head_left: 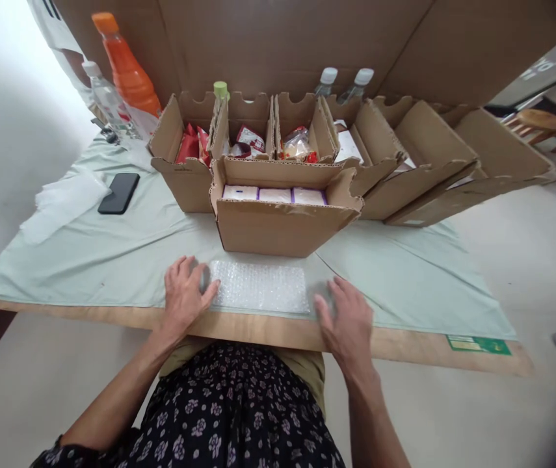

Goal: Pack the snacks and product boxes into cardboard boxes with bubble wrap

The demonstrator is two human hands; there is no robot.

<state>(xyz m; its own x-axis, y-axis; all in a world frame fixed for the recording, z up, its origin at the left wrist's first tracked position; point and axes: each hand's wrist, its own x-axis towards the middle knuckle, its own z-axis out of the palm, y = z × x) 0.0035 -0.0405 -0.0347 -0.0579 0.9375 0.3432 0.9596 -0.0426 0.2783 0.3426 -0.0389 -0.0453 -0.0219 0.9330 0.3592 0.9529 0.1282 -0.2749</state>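
Observation:
A sheet of bubble wrap [259, 286] lies flat near the front edge of the table. My left hand [183, 292] rests at its left end, fingers spread, thumb touching the wrap. At the right end my right hand [347, 320] lies flat with its fingers stretched out, slightly blurred. Just behind the wrap stands an open cardboard box [278, 227] holding three white packets with purple edges [274, 194].
Behind the box is a row of open cardboard bins [187, 175] with snack packets. Bottles stand at the back, an orange one [129, 71] at the left. A black phone [119, 192] lies on the pale green table cover [87, 253]. A large cardboard wall backs the table.

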